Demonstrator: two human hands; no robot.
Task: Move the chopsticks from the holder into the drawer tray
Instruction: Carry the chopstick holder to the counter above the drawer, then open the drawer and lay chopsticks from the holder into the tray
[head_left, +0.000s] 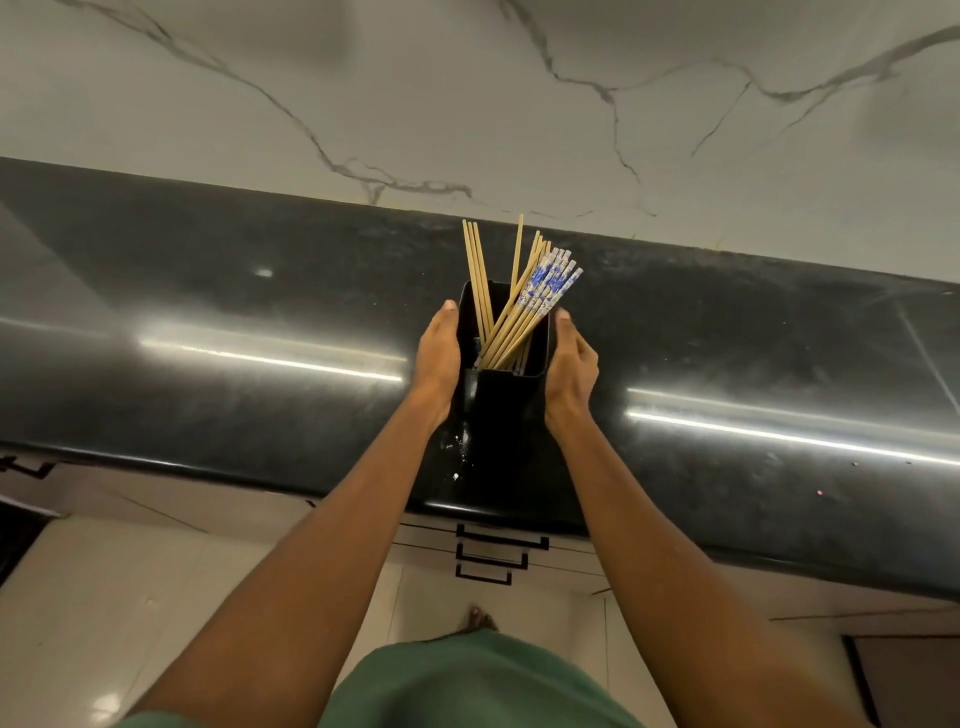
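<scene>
— Where are the chopsticks (511, 306) seen?

— They are stood in a black holder (506, 410) on the dark polished counter (208, 322), near its front edge. Plain wooden ones are leaned to the left, and a bundle with blue-and-white patterned tops is fanned to the right.

— How is the holder held?

— It is flanked by both hands. The left hand (436, 358) is laid flat against its left wall, fingers extended and pressed together. The right hand (571, 364) is set against the right wall, fingers likewise kept together and slightly curved. No chopstick is touched by either hand.

— What is found around it?

— A white marble-veined wall (467, 93) is seen behind the counter. Below the counter edge, black drawer handles (498, 551) are stacked on closed pale fronts. A few white specks are scattered on the counter at the holder's left foot.
</scene>
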